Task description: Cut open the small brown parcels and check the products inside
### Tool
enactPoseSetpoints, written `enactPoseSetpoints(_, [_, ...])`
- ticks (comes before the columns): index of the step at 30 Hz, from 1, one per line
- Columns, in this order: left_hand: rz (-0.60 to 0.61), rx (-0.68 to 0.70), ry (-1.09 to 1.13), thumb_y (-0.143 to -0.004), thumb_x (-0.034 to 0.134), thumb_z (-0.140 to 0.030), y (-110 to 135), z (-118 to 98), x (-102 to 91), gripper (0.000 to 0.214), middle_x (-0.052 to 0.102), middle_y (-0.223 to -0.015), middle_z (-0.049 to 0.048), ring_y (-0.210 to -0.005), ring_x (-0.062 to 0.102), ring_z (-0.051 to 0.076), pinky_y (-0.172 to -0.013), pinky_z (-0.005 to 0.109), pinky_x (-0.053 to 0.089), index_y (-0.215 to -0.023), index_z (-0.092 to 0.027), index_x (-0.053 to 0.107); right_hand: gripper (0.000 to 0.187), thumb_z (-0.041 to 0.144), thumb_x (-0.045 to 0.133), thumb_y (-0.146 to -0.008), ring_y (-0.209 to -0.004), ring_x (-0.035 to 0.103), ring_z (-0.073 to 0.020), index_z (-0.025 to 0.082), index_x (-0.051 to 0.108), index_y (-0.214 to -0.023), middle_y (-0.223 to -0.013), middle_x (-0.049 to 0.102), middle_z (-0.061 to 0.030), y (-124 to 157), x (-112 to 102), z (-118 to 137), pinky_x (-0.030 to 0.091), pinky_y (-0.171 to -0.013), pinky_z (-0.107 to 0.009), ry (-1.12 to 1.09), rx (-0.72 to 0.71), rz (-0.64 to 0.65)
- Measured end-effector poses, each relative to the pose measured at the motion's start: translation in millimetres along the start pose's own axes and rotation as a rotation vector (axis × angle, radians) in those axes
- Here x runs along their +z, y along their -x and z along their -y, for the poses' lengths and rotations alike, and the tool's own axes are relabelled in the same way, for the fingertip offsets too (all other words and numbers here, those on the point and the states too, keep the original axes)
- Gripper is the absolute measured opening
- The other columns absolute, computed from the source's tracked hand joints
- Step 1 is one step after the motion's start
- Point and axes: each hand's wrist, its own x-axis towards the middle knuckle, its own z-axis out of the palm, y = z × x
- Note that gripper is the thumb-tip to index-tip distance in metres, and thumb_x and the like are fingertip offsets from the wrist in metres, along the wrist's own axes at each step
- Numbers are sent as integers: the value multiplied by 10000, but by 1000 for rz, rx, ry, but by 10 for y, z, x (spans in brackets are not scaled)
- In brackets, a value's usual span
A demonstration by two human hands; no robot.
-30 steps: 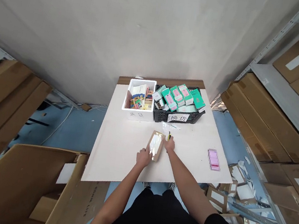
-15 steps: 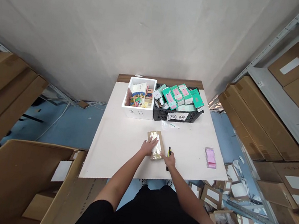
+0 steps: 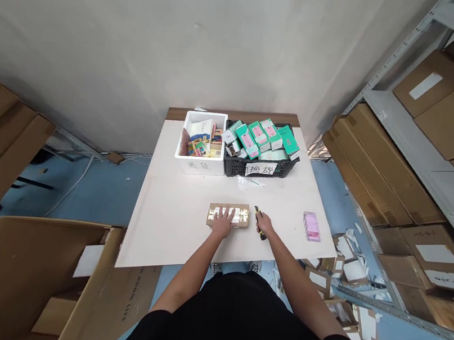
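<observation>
A small taped cardboard box (image 3: 242, 215) with a white label lies lengthwise across the white-topped table (image 3: 166, 206). My left hand (image 3: 223, 223) rests on its top and near edge, fingers spread flat. To the right of the box, my right hand (image 3: 264, 223) is wrapped round a black and yellow utility knife (image 3: 263, 235). The knife's tip points up and left, a little apart from the box's right end.
Behind stand a white foam box (image 3: 199, 167) of booklets and a black crate (image 3: 236, 167) of green-and-pink boxes. A blurred pink item (image 3: 311, 226) lies at right. A large open carton (image 3: 26, 254) stands left; shelves (image 3: 419, 136) of cartons stand right.
The small box has turned from pointing away from me to lying sideways. My right hand has moved off its edge, and the knife now tilts up to the left.
</observation>
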Motion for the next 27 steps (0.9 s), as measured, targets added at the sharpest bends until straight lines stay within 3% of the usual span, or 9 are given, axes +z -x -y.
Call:
enactPoseSetpoints(3, [-14,18,-1,-1031,348,-561,-66,42,83,736,87,-1787,8,-1636,-6,356,-1302,586,117,-1699,-340,132,383,517,418,-1083,-331,507,-104,230,471,-835,-478,486,90,89,69,-143,367,-423,-190,14,2,77])
enactPoseSetpoints(10, [-52,24,26,-1032,346,-559,-165,107,196,732,78,-1787,14,-1635,-5,368,-1297,607,121,-1699,-325,154,423,532,430,-1082,-305,485,-106,235,464,-784,-439,478,88,-3,193,21,369,-418,-199,10,-1,110])
enactPoseSetpoints(16, [-78,32,51,-1028,377,-533,-163,127,305,724,78,-1786,17,-1635,-15,366,-1296,621,95,-1695,-338,170,417,501,452,-1078,-304,469,-109,228,480,-764,-424,471,79,70,175,-28,356,-425,-212,48,-24,133])
enactPoseSetpoints(22, [-60,36,67,-1029,383,-524,-217,132,263,720,83,-1786,32,-1634,-16,373,-1290,632,113,-1693,-333,181,417,511,493,-1069,-326,471,-105,216,511,-773,-440,466,75,205,225,-120,347,-449,-214,113,-15,102])
enactPoseSetpoints(27, [-62,31,55,-1025,397,-521,-196,79,239,723,98,-1786,18,-1633,-29,376,-1290,627,114,-1692,-346,180,413,504,534,-1056,-347,488,-113,207,551,-769,-464,489,60,377,387,-239,370,-480,-226,179,-19,134])
